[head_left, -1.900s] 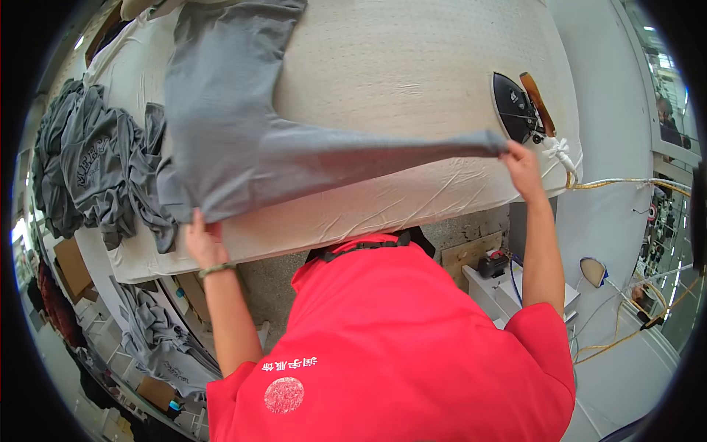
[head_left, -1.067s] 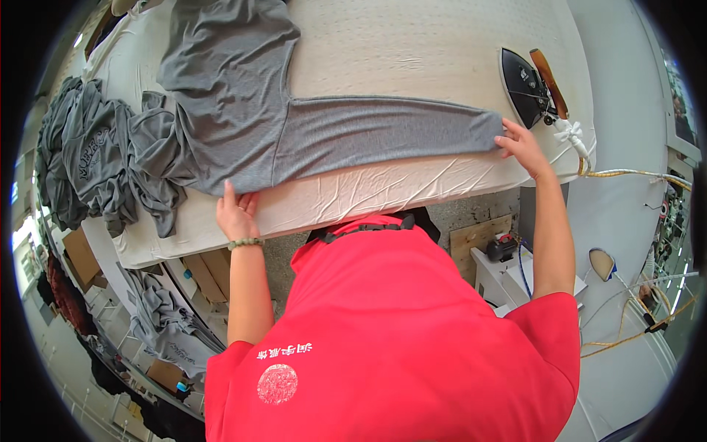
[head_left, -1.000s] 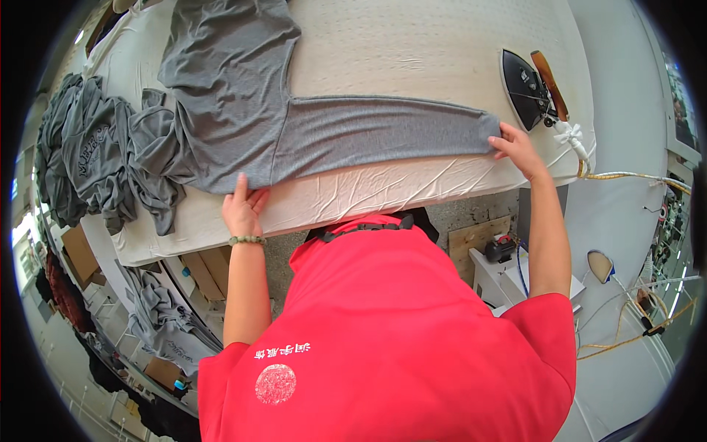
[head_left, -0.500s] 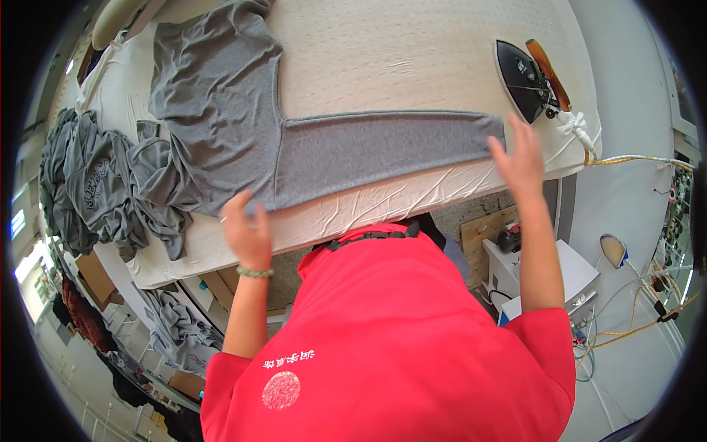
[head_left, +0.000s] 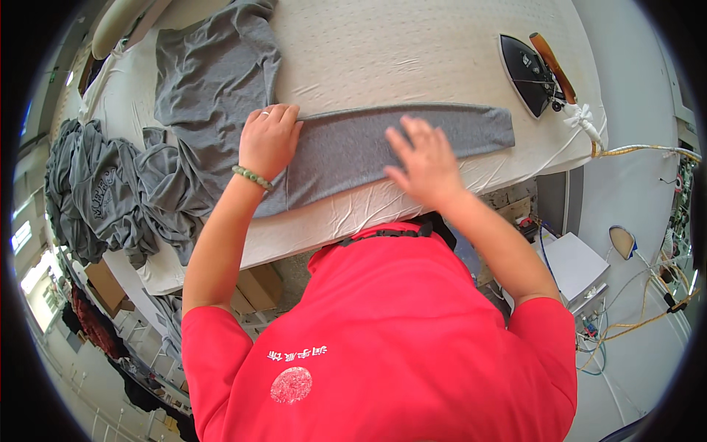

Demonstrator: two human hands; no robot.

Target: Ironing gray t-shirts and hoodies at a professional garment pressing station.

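Observation:
A grey sweatshirt (head_left: 217, 62) lies on the cloth-covered ironing table, with one sleeve (head_left: 342, 151) stretched flat to the right. At the seam where the sleeve meets the body, my left hand (head_left: 271, 144) has its fingers bent and close together on the fabric. My right hand (head_left: 426, 162), slightly blurred, is over the middle of the sleeve with its fingers apart; whether it touches the cloth I cannot tell. Beyond the cuff, a black iron (head_left: 529, 77) with a wooden handle rests near the table's right end.
A crumpled grey garment pile (head_left: 103, 195) with dark lettering hangs over the table's left edge. The pale padded table (head_left: 383, 51) fills the far middle. A hose (head_left: 641, 149) runs right from the iron. Below the table are a white cabinet (head_left: 571, 265) and a cardboard box (head_left: 258, 286).
My left hand has moved up onto the seam and closed on the fabric. My right hand has come left from the cuff to the sleeve's middle. The body's lower right part has shifted slightly.

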